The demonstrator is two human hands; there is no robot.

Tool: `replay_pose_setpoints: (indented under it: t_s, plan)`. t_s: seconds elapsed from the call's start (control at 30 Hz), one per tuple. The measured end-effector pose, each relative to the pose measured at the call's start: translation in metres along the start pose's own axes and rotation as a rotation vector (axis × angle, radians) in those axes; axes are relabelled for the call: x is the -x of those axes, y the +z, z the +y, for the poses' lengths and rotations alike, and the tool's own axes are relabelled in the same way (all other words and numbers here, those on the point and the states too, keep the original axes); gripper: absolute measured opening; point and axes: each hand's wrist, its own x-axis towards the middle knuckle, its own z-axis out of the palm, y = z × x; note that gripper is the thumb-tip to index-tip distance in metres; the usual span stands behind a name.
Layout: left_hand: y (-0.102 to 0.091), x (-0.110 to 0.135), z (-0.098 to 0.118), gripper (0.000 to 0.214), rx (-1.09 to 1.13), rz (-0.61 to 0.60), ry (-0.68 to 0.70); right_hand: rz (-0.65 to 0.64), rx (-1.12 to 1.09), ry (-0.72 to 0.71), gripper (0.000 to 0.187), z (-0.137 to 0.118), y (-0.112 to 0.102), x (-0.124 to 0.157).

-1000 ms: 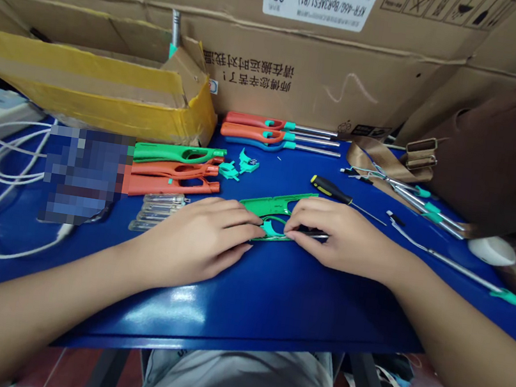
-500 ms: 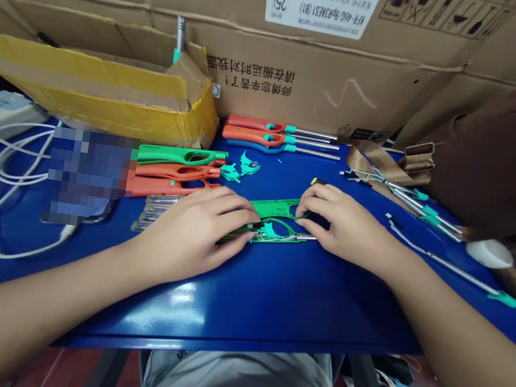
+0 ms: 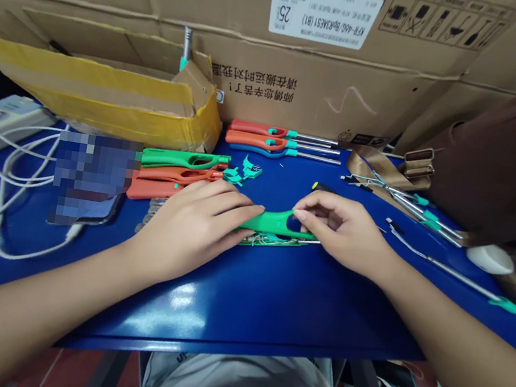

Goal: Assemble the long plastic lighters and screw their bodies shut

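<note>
One green lighter casing half (image 3: 267,223), outer side up, lies tilted over the other half (image 3: 279,243), whose inside shows wires and a metal tube end at the right. My left hand (image 3: 201,217) wraps over the left ends of both halves and hides them. With thumb and fingertips, my right hand (image 3: 342,229) pinches the right end of the upper half beside its trigger opening. Clear fuel tanks (image 3: 151,209) lie partly under my left hand. Loose teal triggers (image 3: 251,168) rest just beyond.
Assembled long lighters (image 3: 254,138) lie at the back, beside a yellow-taped cardboard box (image 3: 129,113). Green and red casings (image 3: 166,157) are stacked left, by a phone (image 3: 100,212) and white cables (image 3: 0,194). Metal tubes with wires (image 3: 458,282) and a brown strap (image 3: 364,161) lie right.
The upper green casing half has turned from inside up to outer side up and now covers much of the lower half. My right hand has closed on its right end.
</note>
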Motion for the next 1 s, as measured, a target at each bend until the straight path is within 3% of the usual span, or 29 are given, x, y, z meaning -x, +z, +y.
replay_pose_setpoints:
  t_s: [0.07,0.17,0.33,0.53,0.83,1.0]
  plan:
    - [-0.002,0.000,-0.002,0.029,-0.041,-0.024,0.015,-0.027,0.005,0.016,0.026,0.002,0.001,0.000]
    - [-0.006,-0.001,-0.004,0.033,-0.042,-0.066,0.014,-0.085,0.197,-0.115,0.047,0.002,-0.002,0.001]
    - [-0.014,-0.002,-0.007,0.029,0.018,-0.151,0.052,-0.198,0.398,-0.305,0.033,0.000,-0.006,0.001]
    - [-0.016,-0.001,-0.013,0.027,0.041,-0.238,0.070,-0.281,0.490,-0.298,0.035,0.001,-0.005,0.000]
    - [-0.016,-0.001,-0.015,0.025,0.076,-0.307,0.039,-0.271,0.572,-0.324,0.029,0.002,-0.010,0.003]
    - [-0.016,0.000,-0.016,0.025,0.060,-0.316,0.027,-0.291,0.606,-0.327,0.034,0.000,-0.008,0.003]
